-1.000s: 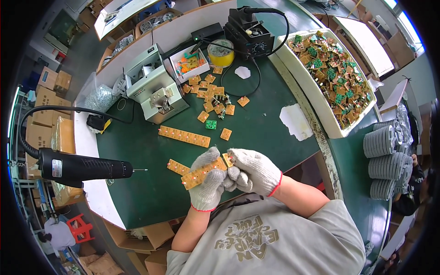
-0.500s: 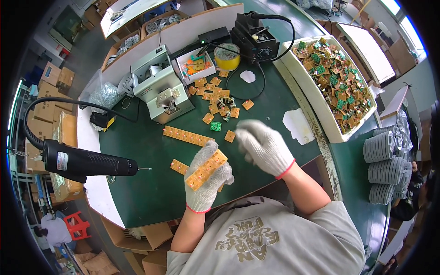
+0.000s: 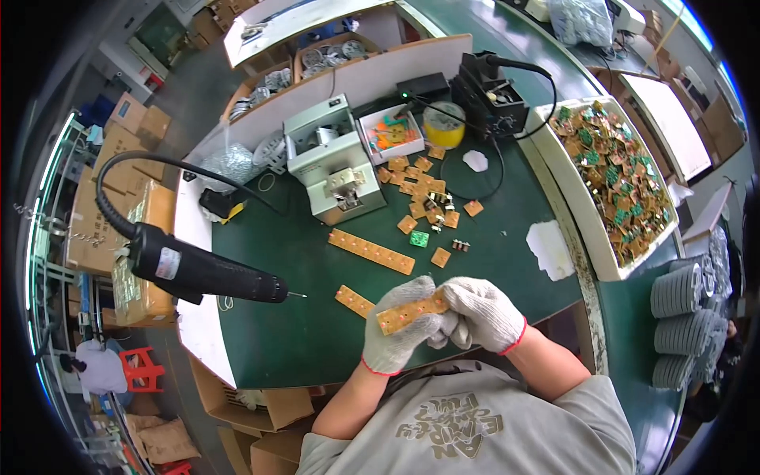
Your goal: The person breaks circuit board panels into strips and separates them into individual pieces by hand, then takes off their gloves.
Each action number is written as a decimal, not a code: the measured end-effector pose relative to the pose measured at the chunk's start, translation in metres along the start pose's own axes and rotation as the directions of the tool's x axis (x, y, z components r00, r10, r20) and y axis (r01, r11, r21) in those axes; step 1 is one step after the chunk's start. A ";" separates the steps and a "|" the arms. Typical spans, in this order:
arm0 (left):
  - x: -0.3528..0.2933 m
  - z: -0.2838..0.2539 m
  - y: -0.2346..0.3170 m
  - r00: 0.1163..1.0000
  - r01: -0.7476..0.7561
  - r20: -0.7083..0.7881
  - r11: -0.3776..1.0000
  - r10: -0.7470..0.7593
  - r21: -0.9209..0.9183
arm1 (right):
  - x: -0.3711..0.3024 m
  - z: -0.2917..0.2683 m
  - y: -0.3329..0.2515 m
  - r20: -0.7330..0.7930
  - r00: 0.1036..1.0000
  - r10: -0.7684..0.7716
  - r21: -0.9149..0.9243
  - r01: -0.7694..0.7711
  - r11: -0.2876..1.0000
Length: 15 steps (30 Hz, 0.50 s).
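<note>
Printed lettering (image 3: 453, 425) on grey shirt (image 3: 554, 431)

Gap ahead-right of the right hand (image 3: 484, 315)
I see bare tabletop (image 3: 507, 257) to cross; small boards (image 3: 435, 186) obstruct straight ahead, a screwdriver (image 3: 210, 267) juts in left of the left hand (image 3: 398, 348).

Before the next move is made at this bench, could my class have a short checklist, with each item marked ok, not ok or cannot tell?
1. Brown strip held by the left hand: ok.
2. Right hand on the strip's right end: ok.
3. Screwdriver apart from both hands: ok, it hangs to their left.
4. Small boards on the table in tidy rows: not ok, they lie scattered and overlapping.
5. Underside of the brown strip undamaged: cannot tell, it faces away.
</note>
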<state>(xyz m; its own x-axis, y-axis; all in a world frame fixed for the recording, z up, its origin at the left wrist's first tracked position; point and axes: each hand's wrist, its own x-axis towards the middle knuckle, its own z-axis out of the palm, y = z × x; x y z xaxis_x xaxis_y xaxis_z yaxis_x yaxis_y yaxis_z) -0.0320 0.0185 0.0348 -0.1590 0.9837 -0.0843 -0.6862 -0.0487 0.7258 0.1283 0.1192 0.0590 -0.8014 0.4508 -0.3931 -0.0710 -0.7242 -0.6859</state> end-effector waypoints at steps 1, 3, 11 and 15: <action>0.001 0.000 -0.002 1.000 0.010 0.012 0.998 -0.009 -0.057 | 0.001 0.000 0.010 -0.009 1.000 -0.004 0.118 0.005 0.993; 0.001 0.000 -0.006 0.999 0.036 0.043 0.985 -0.029 -0.172 | 0.005 -0.001 0.019 -0.031 1.000 -0.006 0.347 0.016 0.938; 0.007 -0.002 0.002 0.991 -0.013 -0.133 0.998 0.005 -0.055 | 0.015 -0.027 -0.005 -0.209 0.917 -0.339 -0.698 0.103 0.709; 0.007 0.004 0.011 0.983 -0.001 -0.183 0.995 0.020 0.101 | 0.018 -0.031 -0.014 -0.028 0.778 -0.628 -0.999 -0.004 0.039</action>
<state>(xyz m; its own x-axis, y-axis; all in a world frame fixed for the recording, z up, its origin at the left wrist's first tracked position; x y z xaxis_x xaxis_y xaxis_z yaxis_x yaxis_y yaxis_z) -0.0382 0.0257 0.0446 -0.2996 0.9343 -0.1932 -0.6108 -0.0322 0.7911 0.1330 0.1533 0.0423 -0.5622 0.8199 0.1080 0.5939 0.4912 -0.6372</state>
